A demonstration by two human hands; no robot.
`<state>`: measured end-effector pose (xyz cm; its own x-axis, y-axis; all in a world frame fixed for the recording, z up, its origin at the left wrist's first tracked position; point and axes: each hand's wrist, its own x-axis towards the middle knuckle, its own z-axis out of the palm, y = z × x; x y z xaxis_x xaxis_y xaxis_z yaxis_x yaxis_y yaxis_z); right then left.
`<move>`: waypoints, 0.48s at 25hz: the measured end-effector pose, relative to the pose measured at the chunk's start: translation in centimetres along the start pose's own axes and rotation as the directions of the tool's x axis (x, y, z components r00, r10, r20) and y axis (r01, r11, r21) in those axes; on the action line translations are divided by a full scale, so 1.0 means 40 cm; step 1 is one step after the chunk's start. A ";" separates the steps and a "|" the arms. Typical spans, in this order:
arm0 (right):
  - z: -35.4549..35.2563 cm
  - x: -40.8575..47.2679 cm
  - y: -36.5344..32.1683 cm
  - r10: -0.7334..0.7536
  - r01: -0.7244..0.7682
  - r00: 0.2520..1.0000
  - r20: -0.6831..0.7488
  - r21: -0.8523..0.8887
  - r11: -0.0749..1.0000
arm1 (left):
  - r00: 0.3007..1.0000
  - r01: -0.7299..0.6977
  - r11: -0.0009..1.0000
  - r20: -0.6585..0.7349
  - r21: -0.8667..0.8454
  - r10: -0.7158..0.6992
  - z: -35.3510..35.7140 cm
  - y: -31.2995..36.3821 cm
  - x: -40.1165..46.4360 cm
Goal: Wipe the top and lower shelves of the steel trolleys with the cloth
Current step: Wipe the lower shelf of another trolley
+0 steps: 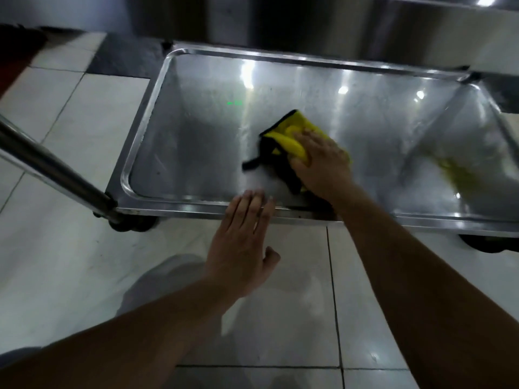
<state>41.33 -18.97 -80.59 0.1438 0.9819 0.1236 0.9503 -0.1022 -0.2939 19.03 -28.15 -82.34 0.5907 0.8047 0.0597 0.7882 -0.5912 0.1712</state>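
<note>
The lower shelf of a steel trolley point(196, 153) fills the middle of the view, a shallow shiny tray with a raised rim. On it, near the front centre, lies a yellow cloth with black edging point(286, 136). My right hand point(320, 164) lies flat on the cloth and presses it against the shelf. My left hand point(244, 240) is in front of the shelf with straight fingers, its fingertips touching the front rim.
A steel trolley post point(56, 169) slants in from the left to the shelf's front left corner, above a black caster point(132, 223). Another caster point(488, 244) sits at the right. White floor tiles point(280, 304) lie in front; steel panels stand behind.
</note>
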 end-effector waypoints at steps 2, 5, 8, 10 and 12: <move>-0.026 0.027 0.075 0.348 -0.349 0.937 -0.043 -0.019 0.937 | 1.000 0.012 1.000 -0.016 -0.001 -0.012 0.005 0.007 0.004; 0.010 0.014 0.019 0.350 -0.351 0.934 -0.074 0.000 0.936 | 0.999 0.041 0.999 0.004 0.033 -0.041 0.010 0.024 0.003; 0.028 -0.013 -0.032 -0.139 0.137 0.990 0.035 0.041 0.990 | 1.000 0.029 0.999 -0.001 0.032 -0.029 0.004 0.022 0.001; 0.012 0.007 0.019 -0.040 0.040 0.999 -0.007 -0.009 0.999 | 1.000 0.010 1.000 -0.012 0.027 -0.009 0.004 0.019 0.005; 0.005 0.030 0.059 0.403 -0.408 0.907 -0.123 -0.023 0.913 | 1.000 0.003 1.000 -0.009 0.013 -0.003 0.006 0.022 0.003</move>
<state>43.68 -18.01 -81.31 0.5469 0.8299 0.1102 0.8150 -0.4977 -0.2969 19.85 -28.58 -82.43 0.5865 0.8071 0.0683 0.7924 -0.5892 0.1582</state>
